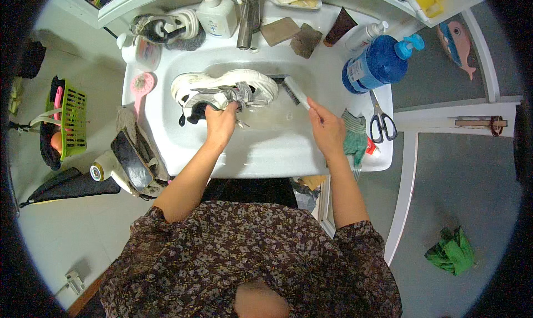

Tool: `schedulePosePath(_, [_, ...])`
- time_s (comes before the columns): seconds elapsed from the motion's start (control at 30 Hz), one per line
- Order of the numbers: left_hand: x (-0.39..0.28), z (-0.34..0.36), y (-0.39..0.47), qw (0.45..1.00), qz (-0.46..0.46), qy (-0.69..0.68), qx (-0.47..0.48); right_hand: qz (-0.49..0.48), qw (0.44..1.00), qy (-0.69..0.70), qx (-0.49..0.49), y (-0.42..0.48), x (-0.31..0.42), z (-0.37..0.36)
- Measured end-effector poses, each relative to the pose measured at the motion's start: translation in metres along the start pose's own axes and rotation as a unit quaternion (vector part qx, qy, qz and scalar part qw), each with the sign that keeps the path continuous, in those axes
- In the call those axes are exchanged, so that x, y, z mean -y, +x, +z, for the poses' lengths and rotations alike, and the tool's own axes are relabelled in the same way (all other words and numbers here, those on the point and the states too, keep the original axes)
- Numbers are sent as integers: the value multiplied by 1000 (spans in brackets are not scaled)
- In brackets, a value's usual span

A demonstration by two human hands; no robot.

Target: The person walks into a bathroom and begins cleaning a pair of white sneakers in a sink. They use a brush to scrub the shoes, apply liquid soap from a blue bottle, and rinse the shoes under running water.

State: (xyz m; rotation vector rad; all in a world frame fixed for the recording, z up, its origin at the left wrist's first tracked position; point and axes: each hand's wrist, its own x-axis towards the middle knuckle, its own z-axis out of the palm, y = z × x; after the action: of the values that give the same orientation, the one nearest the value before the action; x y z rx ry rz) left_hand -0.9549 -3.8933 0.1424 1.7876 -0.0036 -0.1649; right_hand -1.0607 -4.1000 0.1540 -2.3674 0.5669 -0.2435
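My left hand (pixel 221 120) grips a white and grey sneaker (pixel 212 94) by its dark ankle opening, and the shoe lies on its side over the washbasin (pixel 250 151), with its thick white sole towards the tap. My right hand (pixel 327 128) holds a white-handled scrubbing brush (pixel 296 92) with dark bristles, just right of the sneaker's toe and apart from it. Shallow cloudy water (pixel 287 117) stands in the basin under both. Another sneaker (pixel 166 28) rests at the basin's back left corner.
A metal tap (pixel 249 18), a white bottle (pixel 217 16) and brown pads (pixel 280 31) line the back rim. A large blue pump bottle (pixel 377 64), scissors (pixel 381 120) and a green striped cloth (pixel 354 134) lie right. A pink brush (pixel 142 84) and a hair dryer (pixel 109 168) are left.
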Motion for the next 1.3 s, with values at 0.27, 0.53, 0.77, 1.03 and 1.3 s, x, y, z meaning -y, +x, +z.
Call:
schedulePosePath(0.27, [-8, 13, -7, 996, 50, 43, 53, -142, 981, -130, -9, 13, 67, 26])
schedulePosePath(0.53, [-6, 5, 0, 997, -42, -58, -17, 46, 997, 31, -48, -2, 4, 16])
schedulePosePath(0.77, [-28, 2, 8, 925, -259, -276, 19, -68, 996, -56, -16, -13, 60, 27])
schedulePosePath(1.03, [-24, -7, 18, 867, -311, -383, 69, -18, 988, 100, -119, -17, 21, 20])
schedulePosePath(1.3, [-5, -14, 34, 673, -321, -624, 234, -120, 990, 49, -53, -23, 30, 31])
